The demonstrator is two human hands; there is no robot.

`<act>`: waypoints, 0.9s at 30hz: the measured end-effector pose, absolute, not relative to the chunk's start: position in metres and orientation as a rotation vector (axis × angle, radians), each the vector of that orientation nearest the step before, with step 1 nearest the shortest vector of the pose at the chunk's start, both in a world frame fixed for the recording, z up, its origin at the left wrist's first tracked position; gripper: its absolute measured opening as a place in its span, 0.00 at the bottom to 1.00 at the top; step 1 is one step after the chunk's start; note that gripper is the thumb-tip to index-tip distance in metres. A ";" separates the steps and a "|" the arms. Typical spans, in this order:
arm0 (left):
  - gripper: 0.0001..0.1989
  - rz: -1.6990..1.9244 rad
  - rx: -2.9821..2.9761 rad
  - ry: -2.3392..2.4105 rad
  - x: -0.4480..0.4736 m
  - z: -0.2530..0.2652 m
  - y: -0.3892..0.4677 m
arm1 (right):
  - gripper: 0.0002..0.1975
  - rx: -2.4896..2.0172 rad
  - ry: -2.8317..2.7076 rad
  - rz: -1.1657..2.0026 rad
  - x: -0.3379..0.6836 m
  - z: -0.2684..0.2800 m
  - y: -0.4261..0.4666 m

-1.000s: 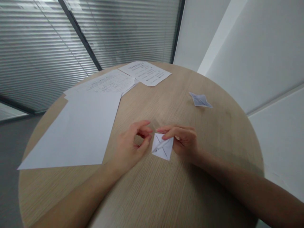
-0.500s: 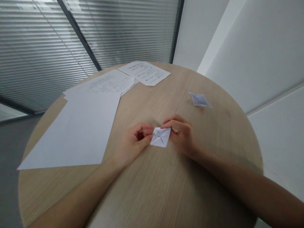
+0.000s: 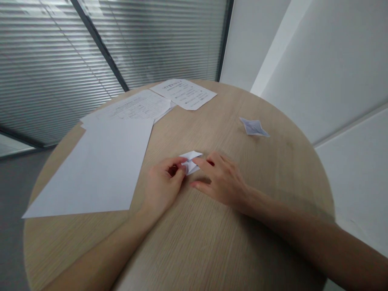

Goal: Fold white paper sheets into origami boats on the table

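Note:
My left hand (image 3: 165, 178) pinches the left corner of a small folded white paper (image 3: 192, 155) between thumb and fingers, just above the table's middle. From the other side, my right hand (image 3: 221, 176) reaches over the paper with its index fingertip at the paper's centre. Its thumb is spread apart, below the paper's edge. Fingers of both hands hide parts of the folds. Farther right on the table lies a folded paper boat-like piece (image 3: 254, 127) with pointed ends.
A large blank white sheet (image 3: 103, 165) lies on the left of the round wooden table (image 3: 188, 250). Behind it are printed sheets (image 3: 136, 106) and another printed page (image 3: 184, 93) near the far edge. Window blinds (image 3: 166, 40) and a white wall (image 3: 342, 60) stand beyond.
The folded paper has shifted left and now shows a split between two flaps instead of a flat square. My right hand has let go of its right corner and moved over its centre.

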State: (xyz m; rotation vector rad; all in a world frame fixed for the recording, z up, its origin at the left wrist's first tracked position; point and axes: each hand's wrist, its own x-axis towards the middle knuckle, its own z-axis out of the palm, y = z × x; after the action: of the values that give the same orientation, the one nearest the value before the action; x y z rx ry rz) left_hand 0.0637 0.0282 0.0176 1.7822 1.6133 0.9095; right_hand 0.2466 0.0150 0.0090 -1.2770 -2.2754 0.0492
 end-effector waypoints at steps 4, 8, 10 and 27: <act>0.10 0.872 1.978 1.402 0.068 0.021 0.020 | 0.11 -1.297 -2.348 0.034 0.246 0.006 0.022; 0.12 0.869 2.167 1.320 0.060 0.020 0.022 | 0.05 -1.246 -2.364 0.138 0.251 -0.002 0.031; 0.15 0.931 2.245 1.392 0.051 0.019 0.029 | 0.05 -1.187 -2.342 0.222 0.255 -0.006 0.035; 0.15 0.691 2.578 0.896 0.051 0.003 0.043 | 0.13 -1.010 -2.346 0.685 0.274 0.003 0.046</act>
State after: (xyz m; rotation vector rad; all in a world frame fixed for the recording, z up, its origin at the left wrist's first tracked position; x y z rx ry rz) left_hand 0.0513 0.0426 0.0033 2.5780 0.8959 0.6915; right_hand 0.2745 0.0455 0.0027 -1.0099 -2.3465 0.6853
